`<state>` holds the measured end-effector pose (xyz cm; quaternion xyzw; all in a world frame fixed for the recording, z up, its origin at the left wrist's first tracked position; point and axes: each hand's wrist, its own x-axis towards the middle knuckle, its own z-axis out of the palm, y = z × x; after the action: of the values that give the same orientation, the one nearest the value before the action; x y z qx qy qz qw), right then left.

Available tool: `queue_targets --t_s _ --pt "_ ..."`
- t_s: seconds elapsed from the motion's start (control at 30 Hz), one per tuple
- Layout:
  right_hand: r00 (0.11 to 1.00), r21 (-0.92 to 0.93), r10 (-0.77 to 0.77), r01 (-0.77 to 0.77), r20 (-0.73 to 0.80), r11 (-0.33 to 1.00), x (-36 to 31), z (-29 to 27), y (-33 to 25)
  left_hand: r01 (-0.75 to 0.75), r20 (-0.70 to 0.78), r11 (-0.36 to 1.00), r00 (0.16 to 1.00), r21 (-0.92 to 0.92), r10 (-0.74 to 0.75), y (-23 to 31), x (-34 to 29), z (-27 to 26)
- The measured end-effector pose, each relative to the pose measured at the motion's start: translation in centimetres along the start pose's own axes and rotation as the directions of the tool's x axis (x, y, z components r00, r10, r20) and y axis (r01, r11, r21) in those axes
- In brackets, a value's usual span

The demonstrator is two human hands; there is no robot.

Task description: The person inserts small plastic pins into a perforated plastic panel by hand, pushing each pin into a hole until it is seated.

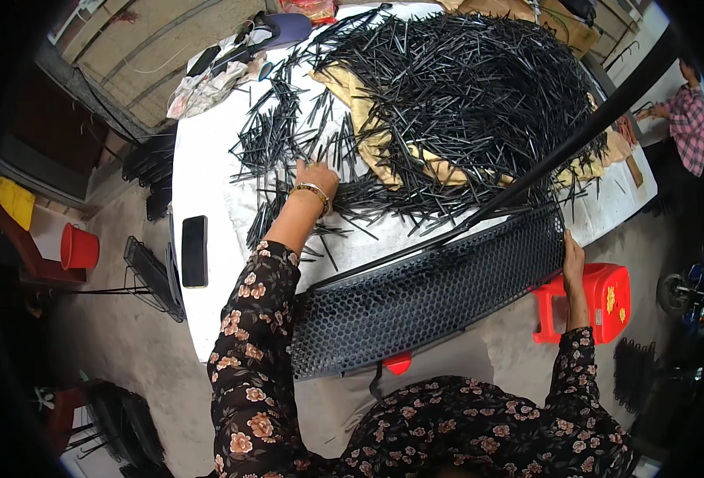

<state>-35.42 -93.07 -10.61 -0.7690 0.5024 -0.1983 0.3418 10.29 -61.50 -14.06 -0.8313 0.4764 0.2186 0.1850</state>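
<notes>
Floral-print sleeves fill the lower edge of the view; just beyond them a long black perforated mesh panel [428,291] lies slantwise across the near rim of the white table [209,171], its left end low, its right end raised.

Right hand [572,259]: clasped round the panel's right end, fingers wrapped over the edge, steadying it. A red plastic stool [611,299] stands on the floor just beside that wrist.

Left hand [317,177]: stretched forward over the panel onto the tabletop, palm down among loose thin black rods [276,147]. Fingers rest on the rods; whether they are closed on any cannot be told from here. A gold bracelet [312,190] sits at the wrist.

The main heap of black rods [471,95] lies right of the left hand, well beyond the panel, piled on a yellowish cloth [368,135]. A long dark bar [575,143] slants up from the panel toward the upper right, crossing the heap.

Left of the arm: a black phone [194,251] flat on the table edge. Further left on the floor, a red bucket [79,248]. At far right, another person in a checked shirt [690,119].
</notes>
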Motion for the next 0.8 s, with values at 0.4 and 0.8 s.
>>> queue_targets --t_s 0.4,0.8 --pt "0.996 0.085 0.090 -0.089 -0.003 0.992 0.3 0.5 0.5 -0.095 0.000 0.985 0.995 -0.142 0.096 -0.9 -3.4 1.0" --pt "0.998 -0.150 0.046 -0.054 -0.052 0.987 -0.3 1.3 -1.1 -0.109 -0.022 0.991 0.994 -0.075 0.108 0.9 -1.1 4.6"
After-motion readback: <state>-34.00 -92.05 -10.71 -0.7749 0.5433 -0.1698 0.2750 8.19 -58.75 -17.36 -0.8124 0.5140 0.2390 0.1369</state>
